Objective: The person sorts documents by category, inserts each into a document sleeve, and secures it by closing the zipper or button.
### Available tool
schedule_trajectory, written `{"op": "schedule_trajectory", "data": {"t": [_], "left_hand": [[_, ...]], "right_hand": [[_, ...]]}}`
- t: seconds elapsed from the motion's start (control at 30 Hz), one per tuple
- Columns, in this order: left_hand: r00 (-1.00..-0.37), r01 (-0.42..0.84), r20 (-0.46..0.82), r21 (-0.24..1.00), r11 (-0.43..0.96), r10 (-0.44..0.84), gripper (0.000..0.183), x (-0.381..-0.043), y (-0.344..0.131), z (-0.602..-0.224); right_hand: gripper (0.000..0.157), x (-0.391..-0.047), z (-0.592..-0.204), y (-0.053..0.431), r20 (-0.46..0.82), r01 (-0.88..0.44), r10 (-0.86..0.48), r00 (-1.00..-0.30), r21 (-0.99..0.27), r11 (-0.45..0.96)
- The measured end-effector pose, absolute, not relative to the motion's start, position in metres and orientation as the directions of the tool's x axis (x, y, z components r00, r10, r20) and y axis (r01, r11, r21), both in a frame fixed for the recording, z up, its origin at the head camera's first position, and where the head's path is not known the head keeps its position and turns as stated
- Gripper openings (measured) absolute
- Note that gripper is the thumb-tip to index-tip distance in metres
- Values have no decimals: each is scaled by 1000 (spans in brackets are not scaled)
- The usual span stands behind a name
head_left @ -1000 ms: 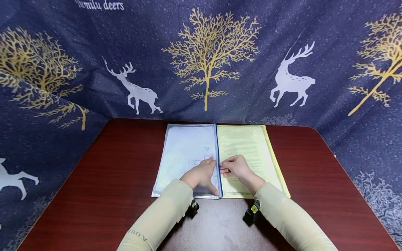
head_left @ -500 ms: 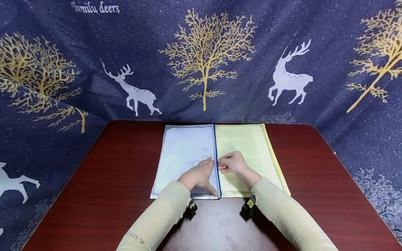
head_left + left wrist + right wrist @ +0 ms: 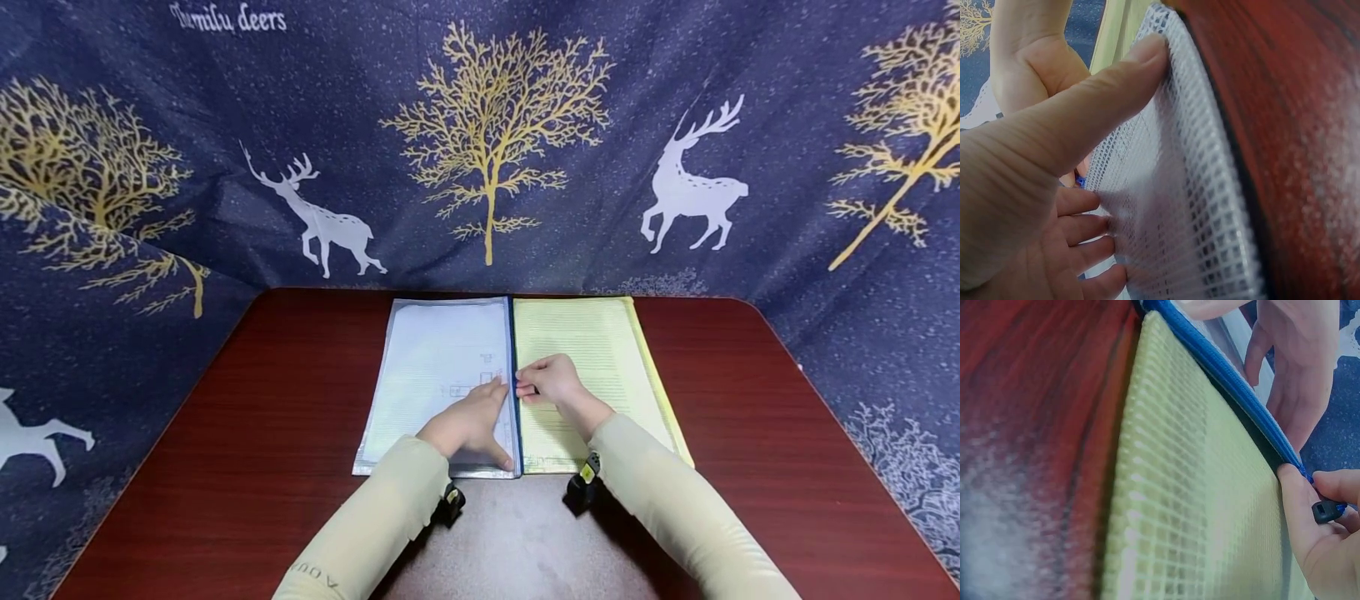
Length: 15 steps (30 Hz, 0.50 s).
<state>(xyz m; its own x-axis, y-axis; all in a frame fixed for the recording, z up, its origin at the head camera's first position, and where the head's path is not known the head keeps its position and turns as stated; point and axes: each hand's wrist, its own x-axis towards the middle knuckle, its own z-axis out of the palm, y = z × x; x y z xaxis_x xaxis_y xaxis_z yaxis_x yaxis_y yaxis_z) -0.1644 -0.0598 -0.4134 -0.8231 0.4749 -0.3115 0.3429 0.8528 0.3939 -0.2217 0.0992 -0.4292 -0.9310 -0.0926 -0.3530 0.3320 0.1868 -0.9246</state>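
A white mesh zip pouch (image 3: pixel 438 342) with printed paper inside lies flat on the table, its blue zipper (image 3: pixel 1232 375) along the right edge. Against that edge lies a yellow mesh pouch (image 3: pixel 573 329), also holding a printed sheet. My left hand (image 3: pixel 471 419) rests on the white pouch with the thumb spread towards its near right corner and the fingers extended beside the zipper. At the zipper, my right hand (image 3: pixel 557 383) pinches a zipper pull; its black end and blue cord (image 3: pixel 1327 512) show between thumb and fingers in the right wrist view.
The dark red wooden table (image 3: pixel 247 417) extends on both sides of the pouches. A blue cloth (image 3: pixel 450 200) printed with deer and trees hangs behind it. Black wrist cameras (image 3: pixel 582 492) sit beneath both wrists.
My right hand has moved away from me along the zipper, pinching the pull. The left hand stays on the white pouch, which has shifted slightly left. The head view has also shifted a little.
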Motion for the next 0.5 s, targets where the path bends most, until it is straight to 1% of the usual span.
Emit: {"op": "schedule_trajectory", "data": {"t": [0.23,0.5], "left_hand": [[-829,345,-298,393,852,474,126,-167,-62,-417],[-826,342,-310,390,855,471,127,-168,-63,-419]], "right_hand": [[24,-228,-427,95,-364,346,-85,-927,-921,179],[25,-237,-426,93,-350,332,-76,-934,-926,181]]}}
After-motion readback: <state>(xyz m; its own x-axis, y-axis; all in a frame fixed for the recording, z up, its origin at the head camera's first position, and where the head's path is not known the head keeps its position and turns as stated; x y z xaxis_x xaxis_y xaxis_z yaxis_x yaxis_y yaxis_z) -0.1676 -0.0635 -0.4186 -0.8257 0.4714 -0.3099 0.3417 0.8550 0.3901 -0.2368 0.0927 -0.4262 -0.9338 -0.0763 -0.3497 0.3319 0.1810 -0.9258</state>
